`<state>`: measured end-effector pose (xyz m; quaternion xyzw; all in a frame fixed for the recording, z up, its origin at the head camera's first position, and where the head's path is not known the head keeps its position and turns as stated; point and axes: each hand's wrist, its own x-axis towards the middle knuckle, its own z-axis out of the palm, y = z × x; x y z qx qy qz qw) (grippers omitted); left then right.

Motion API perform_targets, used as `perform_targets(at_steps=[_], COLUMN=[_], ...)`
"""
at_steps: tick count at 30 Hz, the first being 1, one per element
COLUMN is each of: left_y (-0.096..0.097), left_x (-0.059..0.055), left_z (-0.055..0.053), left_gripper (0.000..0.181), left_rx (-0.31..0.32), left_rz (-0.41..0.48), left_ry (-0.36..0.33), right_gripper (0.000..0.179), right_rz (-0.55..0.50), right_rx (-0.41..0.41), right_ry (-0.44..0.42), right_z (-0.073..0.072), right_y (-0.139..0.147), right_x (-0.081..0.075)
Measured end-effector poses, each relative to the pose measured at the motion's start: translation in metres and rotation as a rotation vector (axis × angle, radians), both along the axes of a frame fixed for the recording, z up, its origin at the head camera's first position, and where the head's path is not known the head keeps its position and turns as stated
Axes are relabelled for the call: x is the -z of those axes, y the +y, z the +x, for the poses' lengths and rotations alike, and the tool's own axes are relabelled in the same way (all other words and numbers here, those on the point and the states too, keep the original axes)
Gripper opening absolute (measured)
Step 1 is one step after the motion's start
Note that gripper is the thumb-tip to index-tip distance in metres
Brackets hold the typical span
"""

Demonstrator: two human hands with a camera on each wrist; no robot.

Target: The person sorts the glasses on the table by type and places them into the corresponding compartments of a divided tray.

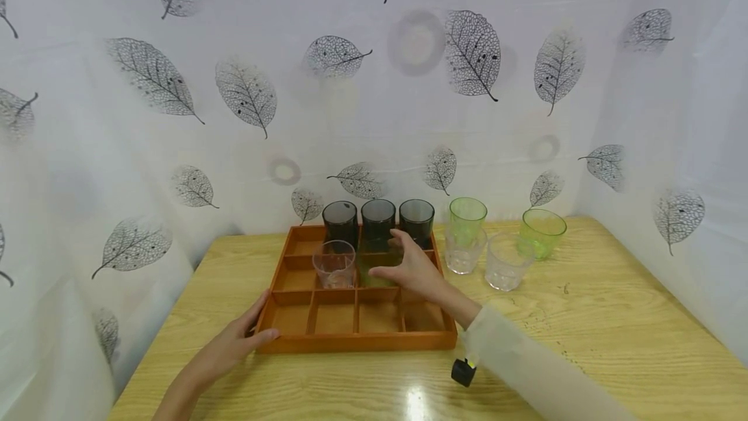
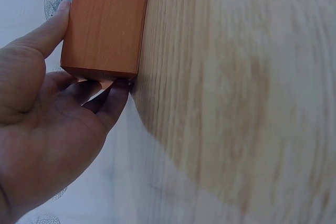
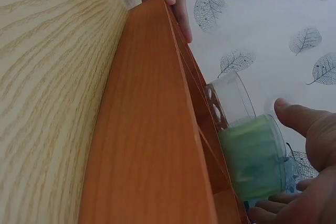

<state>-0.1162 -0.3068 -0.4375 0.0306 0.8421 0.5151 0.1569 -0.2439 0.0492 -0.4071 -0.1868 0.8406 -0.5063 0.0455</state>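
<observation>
A wooden compartment tray (image 1: 356, 343) lies on the table. My left hand (image 1: 234, 343) grips its front left corner, thumb against the front and fingers along the left side. Over the middle row, my right hand (image 1: 417, 271) is around a green glass (image 3: 252, 156), thumb and fingers spread; the thumb stands apart from its rim in the right wrist view. Beside it, a clear glass (image 1: 335, 265) sits in the middle row. Three dark grey glasses (image 1: 341, 221) (image 1: 378, 216) (image 1: 417, 213) stand in the back row, the right two partly hidden by my right hand.
Right of the tray stand two clear glasses (image 1: 464, 255) (image 1: 506, 271) and two green glasses (image 1: 467, 213) (image 1: 543, 232). A leaf-patterned curtain (image 1: 374, 115) hangs behind the wooden table (image 1: 613, 317). A small black device (image 1: 463, 372) shows by the right sleeve.
</observation>
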Motion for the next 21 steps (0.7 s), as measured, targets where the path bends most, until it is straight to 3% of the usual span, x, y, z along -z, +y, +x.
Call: perform_targets(at_steps=[21], left_y=[0.002], left_x=[-0.002], left_z=[0.001], left_gripper=[0.086], left_rx=[-0.007], left_rz=[0.009], left_ry=[-0.021], right_gripper=[0.077], right_rz=[-0.138], right_rx=[-0.046], right_ry=[0.032], right_z=[0.008], right_y=[0.074], right_x=[-0.017])
